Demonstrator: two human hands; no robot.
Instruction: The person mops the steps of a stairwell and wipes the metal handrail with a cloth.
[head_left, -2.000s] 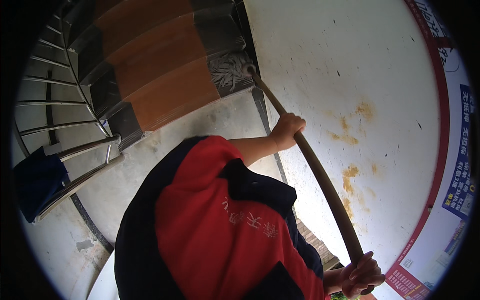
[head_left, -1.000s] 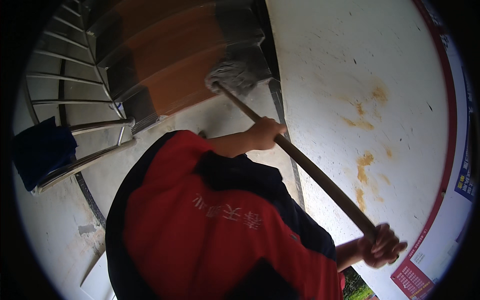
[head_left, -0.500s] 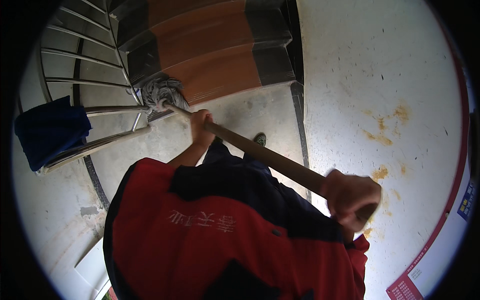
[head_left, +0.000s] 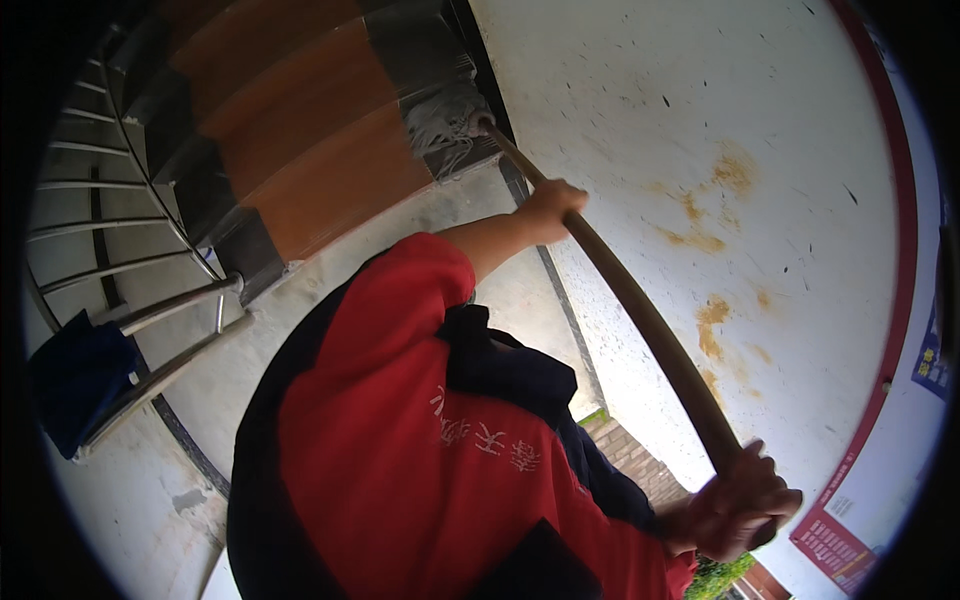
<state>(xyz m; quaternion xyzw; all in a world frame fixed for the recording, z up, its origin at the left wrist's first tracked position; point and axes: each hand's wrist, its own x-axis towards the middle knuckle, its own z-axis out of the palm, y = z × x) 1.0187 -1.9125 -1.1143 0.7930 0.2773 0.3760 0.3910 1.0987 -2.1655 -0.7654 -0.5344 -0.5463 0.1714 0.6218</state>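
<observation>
A long-handled mop (head_left: 645,318) runs from lower right to the stairs. My left hand (head_left: 550,208) is wrapped round its wooden handle, partway down toward the head, with that arm stretched out. Close to the handle's top end, my right hand (head_left: 740,503) grips it, fingers curled over the wood. The grey string mop head (head_left: 441,125) lies at the right end of the lowest stair, on its dark border beside the wall. Its strands spread over the step's edge.
Stairs (head_left: 300,130) with an orange middle and dark sides rise ahead. A metal railing (head_left: 150,190) stands on the left, with a dark blue cloth (head_left: 80,375) over its lower bars. The white wall (head_left: 640,90) on the right has brown stains (head_left: 705,240) and a red-edged notice (head_left: 840,545).
The mop head has moved across the stair from the left end by the railing to the right end by the wall. Both hands stay on the handle, which now stands steeper in view.
</observation>
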